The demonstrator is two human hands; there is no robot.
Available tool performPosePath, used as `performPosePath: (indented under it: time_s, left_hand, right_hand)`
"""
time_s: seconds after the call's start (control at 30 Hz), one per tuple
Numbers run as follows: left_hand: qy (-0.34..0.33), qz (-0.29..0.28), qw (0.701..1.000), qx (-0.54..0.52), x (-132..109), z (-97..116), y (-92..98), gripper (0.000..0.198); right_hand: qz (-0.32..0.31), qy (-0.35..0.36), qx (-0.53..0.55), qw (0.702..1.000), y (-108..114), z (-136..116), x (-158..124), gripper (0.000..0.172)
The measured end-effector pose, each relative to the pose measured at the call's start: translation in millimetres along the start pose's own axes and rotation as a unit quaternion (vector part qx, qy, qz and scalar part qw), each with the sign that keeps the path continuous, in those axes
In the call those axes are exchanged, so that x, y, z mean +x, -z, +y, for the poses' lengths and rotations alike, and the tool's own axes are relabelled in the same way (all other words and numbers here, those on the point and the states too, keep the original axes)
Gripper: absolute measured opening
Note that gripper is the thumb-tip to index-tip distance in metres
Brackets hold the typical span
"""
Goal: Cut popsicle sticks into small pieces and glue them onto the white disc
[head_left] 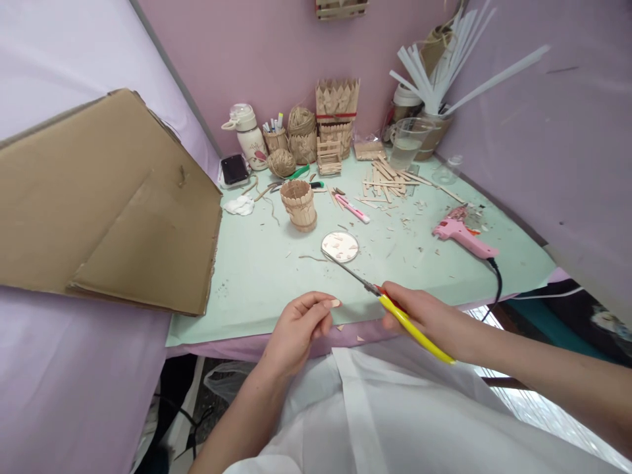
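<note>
My right hand (419, 313) is closed around long-nose pliers (417, 336) with yellow and red handles. Their thin jaws point up and left, ending over the rim of a small round white disc (340, 246). Several small pale wood pieces lie on that disc. Close to the table's front edge, my left hand (303, 322) has its thumb and index finger pinched together. A tiny pale chip (335, 303) shows at those fingertips. Behind the disc, a small cup covered in wooden sticks (299, 205) stands upright.
A pink glue gun (467, 238) lies at right, its cord hanging off the table. Wooden sticks (388, 181) are heaped behind a pink cutter knife (352, 208). Cardboard (148, 217) leans at left. A bottle (249, 138), twine ball (281, 162) and plastic cup (405, 148) stand at the back.
</note>
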State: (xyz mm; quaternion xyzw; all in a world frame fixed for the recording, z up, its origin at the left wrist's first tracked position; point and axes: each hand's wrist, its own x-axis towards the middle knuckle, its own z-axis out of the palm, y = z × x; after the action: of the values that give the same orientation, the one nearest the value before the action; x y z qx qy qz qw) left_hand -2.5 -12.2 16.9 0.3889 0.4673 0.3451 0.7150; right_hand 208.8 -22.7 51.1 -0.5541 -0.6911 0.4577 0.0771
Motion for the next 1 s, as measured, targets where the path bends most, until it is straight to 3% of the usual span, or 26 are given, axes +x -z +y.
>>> performPosePath:
  time_s: [0.17, 0.37, 0.67, 1.0]
  left_hand:
    - [-0.010, 0.023, 0.999, -0.025, 0, 3, -0.9, 0.022]
    - [-0.029, 0.021, 0.999, -0.032, 1, 0, -1.9, 0.023]
    - [-0.030, -0.013, 0.996, -0.078, -4, -8, -6.8, 0.024]
    - [-0.031, -0.007, 0.992, -0.121, -8, -17, -9.6, 0.023]
  right_hand:
    - [0.008, 0.042, 0.111, 0.993, -13, -7, 12, 0.023]
    - [0.137, 0.072, 0.180, 0.971, -29, -15, 37, 0.027]
    - [0.225, 0.137, 0.219, 0.940, -42, -28, 52, 0.024]
    - [0.255, 0.177, 0.242, 0.919, -48, -31, 59, 0.027]
